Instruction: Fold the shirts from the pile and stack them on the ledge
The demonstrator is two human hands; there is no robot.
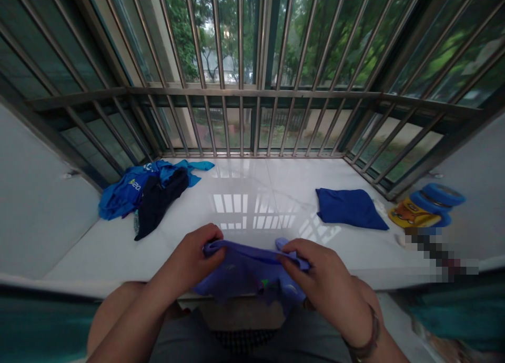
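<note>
Over the near edge of the windowsill point(236, 176), my left hand point(197, 255) and right hand point(321, 268) pinch the purple cloth point(240, 271) by its top edge, apparently spaced apart to keep it stretched.

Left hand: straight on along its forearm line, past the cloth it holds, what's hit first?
Likely the window grille, across the white sill; the left hand with its purple cloth could graze the sill sooner, as depth is unclear.

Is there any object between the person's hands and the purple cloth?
Nothing visible: the left hand and right hand both pinch the purple cloth directly. The folded blue cloth lies apart, ahead to the right.
</note>
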